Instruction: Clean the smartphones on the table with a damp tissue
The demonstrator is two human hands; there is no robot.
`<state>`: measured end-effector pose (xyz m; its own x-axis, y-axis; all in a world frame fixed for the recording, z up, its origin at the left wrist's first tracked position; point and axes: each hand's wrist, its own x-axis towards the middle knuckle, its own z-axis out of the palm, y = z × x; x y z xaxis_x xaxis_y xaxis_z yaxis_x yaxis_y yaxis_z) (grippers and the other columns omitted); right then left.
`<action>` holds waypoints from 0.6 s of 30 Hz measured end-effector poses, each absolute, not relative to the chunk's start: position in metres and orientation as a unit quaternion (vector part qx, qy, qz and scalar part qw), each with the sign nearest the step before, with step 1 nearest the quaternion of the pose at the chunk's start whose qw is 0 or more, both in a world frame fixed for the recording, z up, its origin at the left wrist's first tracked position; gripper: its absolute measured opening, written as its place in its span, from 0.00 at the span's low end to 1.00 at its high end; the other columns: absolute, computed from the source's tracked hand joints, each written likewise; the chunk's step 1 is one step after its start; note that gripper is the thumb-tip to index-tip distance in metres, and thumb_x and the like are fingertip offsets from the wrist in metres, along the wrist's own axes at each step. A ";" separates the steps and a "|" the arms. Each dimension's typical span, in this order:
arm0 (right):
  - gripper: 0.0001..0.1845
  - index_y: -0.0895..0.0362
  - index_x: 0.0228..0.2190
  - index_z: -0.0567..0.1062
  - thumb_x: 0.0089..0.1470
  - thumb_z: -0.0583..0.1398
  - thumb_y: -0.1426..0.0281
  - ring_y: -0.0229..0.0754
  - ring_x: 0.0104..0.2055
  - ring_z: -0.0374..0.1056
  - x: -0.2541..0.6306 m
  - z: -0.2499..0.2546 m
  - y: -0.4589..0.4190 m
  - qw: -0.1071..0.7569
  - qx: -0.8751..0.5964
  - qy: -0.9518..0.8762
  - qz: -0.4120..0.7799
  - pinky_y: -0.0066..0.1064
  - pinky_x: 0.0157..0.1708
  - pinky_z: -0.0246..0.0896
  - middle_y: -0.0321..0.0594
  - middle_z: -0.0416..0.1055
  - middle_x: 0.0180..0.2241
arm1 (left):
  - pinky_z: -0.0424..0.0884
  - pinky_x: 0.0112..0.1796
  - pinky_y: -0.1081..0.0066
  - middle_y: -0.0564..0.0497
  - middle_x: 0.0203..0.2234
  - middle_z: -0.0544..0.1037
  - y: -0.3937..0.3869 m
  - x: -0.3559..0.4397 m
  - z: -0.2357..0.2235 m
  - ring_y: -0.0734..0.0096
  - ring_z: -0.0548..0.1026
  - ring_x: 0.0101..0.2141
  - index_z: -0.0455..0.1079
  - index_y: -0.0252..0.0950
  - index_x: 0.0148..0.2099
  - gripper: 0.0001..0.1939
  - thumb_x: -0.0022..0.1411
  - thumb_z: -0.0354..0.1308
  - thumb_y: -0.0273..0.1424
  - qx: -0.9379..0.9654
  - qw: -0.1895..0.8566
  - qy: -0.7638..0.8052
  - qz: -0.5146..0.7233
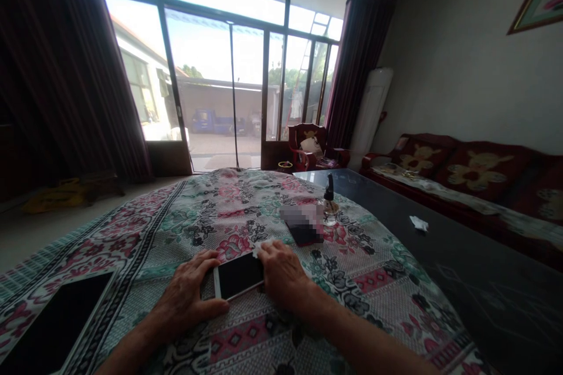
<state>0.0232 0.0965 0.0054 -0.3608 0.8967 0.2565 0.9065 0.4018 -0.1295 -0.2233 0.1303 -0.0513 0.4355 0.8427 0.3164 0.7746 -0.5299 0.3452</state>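
Holds a white-framed, rectangular phone with a dark glass screen (240, 274) on a floral cloth in pink, green and grey (176, 228), between both hands. Clamps its left end with the left hand (187, 293), thumb and fingers bent about opposite corners. Pinches a crumpled white tissue (259, 248) with the right hand (285, 276) against the phone's far right corner, covering much of that end. Looks midway through handling, to judge by both hands on the phone and the tissue pressed there. Impossible to tell how much of the screen is finished or left, with the right end hidden under fingers. Shows no clear mark on the visible dark glass, though too dim for certainty. Beyond the right hand, stands a clear bottle with a black top (329, 210) beside a dark flat item, partly blurred (303, 234). To the left, lies a large white-edged tablet (61, 322), untouched, well apart from both hands.
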 end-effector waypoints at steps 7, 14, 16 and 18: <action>0.19 0.61 0.46 0.73 0.54 0.52 0.78 0.49 0.53 0.61 0.026 0.002 0.099 0.157 -0.571 -0.805 -0.027 0.38 0.53 0.55 0.50 0.70 0.49 | 0.61 0.57 0.51 0.42 0.59 0.67 0.130 -0.221 -0.049 0.45 0.63 0.59 0.68 0.39 0.52 0.35 0.43 0.66 0.50 0.835 0.079 0.487 0.244; 0.24 0.65 0.54 0.68 0.57 0.52 0.70 0.54 0.61 0.53 0.003 -0.006 0.089 0.163 -0.506 -0.847 -0.014 0.45 0.59 0.48 0.53 0.62 0.59 | 0.61 0.57 0.49 0.39 0.59 0.67 0.126 -0.216 -0.042 0.43 0.64 0.59 0.68 0.36 0.51 0.34 0.42 0.68 0.45 0.826 0.091 0.503 0.238; 0.25 0.65 0.56 0.66 0.60 0.50 0.68 0.55 0.62 0.51 -0.004 -0.008 0.086 0.165 -0.490 -0.856 -0.005 0.48 0.60 0.47 0.53 0.60 0.60 | 0.61 0.57 0.49 0.39 0.58 0.67 0.126 -0.216 -0.041 0.44 0.64 0.58 0.68 0.36 0.51 0.34 0.42 0.67 0.44 0.827 0.091 0.501 0.239; 0.24 0.63 0.56 0.65 0.62 0.48 0.67 0.55 0.63 0.51 -0.009 -0.009 0.083 0.171 -0.479 -0.861 0.005 0.49 0.60 0.46 0.51 0.59 0.61 | 0.62 0.57 0.48 0.38 0.58 0.67 0.126 -0.216 -0.042 0.43 0.64 0.58 0.68 0.35 0.51 0.34 0.42 0.68 0.44 0.828 0.091 0.498 0.242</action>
